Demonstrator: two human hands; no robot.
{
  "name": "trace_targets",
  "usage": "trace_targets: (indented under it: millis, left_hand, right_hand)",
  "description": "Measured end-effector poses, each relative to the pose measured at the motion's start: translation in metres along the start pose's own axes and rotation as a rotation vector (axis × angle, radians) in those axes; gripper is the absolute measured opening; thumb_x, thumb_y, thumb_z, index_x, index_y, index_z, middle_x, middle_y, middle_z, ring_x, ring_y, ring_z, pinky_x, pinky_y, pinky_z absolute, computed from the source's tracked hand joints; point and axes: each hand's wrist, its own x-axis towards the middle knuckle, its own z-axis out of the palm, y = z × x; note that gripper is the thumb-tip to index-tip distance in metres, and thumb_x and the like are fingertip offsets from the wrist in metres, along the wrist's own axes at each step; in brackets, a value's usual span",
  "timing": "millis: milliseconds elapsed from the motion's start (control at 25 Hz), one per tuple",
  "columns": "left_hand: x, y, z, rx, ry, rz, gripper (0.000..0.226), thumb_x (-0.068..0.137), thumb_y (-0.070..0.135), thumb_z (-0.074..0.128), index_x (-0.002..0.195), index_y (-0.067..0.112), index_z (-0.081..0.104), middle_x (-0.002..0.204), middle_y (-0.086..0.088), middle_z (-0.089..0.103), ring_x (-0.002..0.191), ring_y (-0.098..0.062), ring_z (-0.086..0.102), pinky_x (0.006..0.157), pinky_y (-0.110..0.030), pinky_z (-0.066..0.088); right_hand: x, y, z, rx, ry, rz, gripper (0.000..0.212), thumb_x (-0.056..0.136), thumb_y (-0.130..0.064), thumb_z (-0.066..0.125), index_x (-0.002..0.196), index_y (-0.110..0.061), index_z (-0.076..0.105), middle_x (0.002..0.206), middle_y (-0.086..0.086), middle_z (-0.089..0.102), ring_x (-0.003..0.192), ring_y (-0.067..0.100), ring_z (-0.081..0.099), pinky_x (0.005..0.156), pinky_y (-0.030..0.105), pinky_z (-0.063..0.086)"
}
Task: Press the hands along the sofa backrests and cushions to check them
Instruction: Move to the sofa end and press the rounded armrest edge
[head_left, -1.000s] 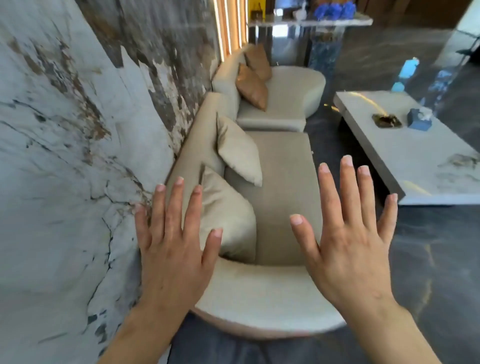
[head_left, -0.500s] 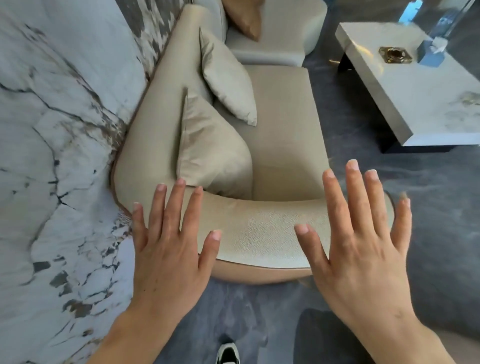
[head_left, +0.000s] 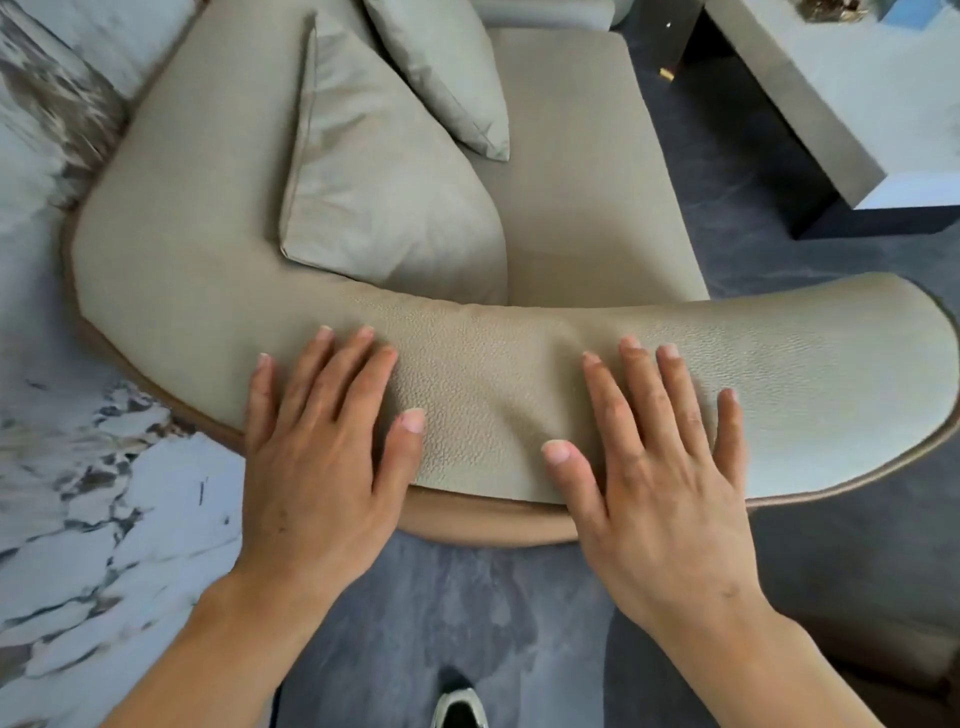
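1. The sofa (head_left: 571, 171) stood against the wall, its curved backrest (head_left: 488, 374) nearest.
2. Two cushions (head_left: 384, 197) lay untouched (still to check).
3. Left hand (head_left: 317, 467) and right hand (head_left: 660, 483) lay flat, fingers spread, gripping nothing, pressing the backrest's near edge.

two hands, the left hand (head_left: 317, 462) and the right hand (head_left: 660, 467), lie flat on one beige sofa (head_left: 493, 374). two matching cushions, a near cushion (head_left: 384, 182) and a far cushion (head_left: 441, 67), lean behind them on the sofa. one pale worktop (head_left: 831, 88) stands to the sofa's right, one shoe (head_left: 460, 709) below it.
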Motion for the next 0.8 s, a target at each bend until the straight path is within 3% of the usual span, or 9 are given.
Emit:
trace_targets:
  millis: [320,800]
  left_hand:
    - [0.013,-0.007,0.032,0.036,0.288,0.079,0.053,0.096,0.034,0.025,0.130,0.018,0.062,0.140,0.001,0.057,0.134,-0.027,0.048,0.113,-0.052,0.029]
    - [0.065,-0.006,0.048,0.031,0.375,0.042,0.050,0.094,0.030,0.028,0.124,0.018,0.066,0.135,0.002,0.061,0.132,-0.026,0.051,0.111,-0.053,0.032]
  right_hand:
    - [0.013,0.006,0.038,-0.007,0.346,-0.046,0.059,0.091,-0.053,0.033,0.133,-0.020,0.058,0.141,0.001,0.054,0.131,0.025,0.049,0.104,0.056,0.035]
    - [0.066,0.013,0.053,-0.015,0.422,-0.063,0.058,0.092,-0.052,0.031,0.131,-0.019,0.059,0.137,0.001,0.058,0.128,0.028,0.052,0.103,0.057,0.035]
